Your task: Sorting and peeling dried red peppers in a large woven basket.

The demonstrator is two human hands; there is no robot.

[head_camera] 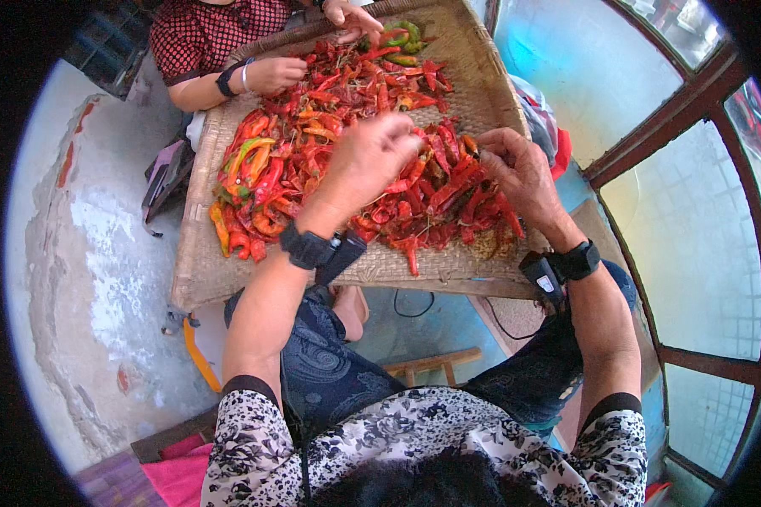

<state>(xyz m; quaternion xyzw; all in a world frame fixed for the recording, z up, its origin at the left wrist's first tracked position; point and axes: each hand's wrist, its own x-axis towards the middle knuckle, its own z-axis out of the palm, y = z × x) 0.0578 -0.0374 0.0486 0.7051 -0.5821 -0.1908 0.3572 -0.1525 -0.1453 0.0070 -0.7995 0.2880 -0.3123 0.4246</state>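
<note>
Red chili peppers (330, 108), many wrinkled, lie heaped on a large woven tray (215, 279), with yellow and orange ones (247, 165) at the left. Above the middle of the heap is my left hand (374, 161), blurred, its fingers bent; whether it holds anything cannot be made out. My right hand (513, 168) is at the right side of the heap, thumb and fingers pinched around the dark end of an orange-red pepper (470, 146). Small pale seeds (491, 244) lie on the tray below my right hand.
Across the tray, another person's two hands (276, 75) are at the far part of the heap, near green peppers (412, 35). A framed glass window (691, 253) stands close on the right, a worn wall (120, 222) on the left. A wooden stool (434, 362) is below the tray.
</note>
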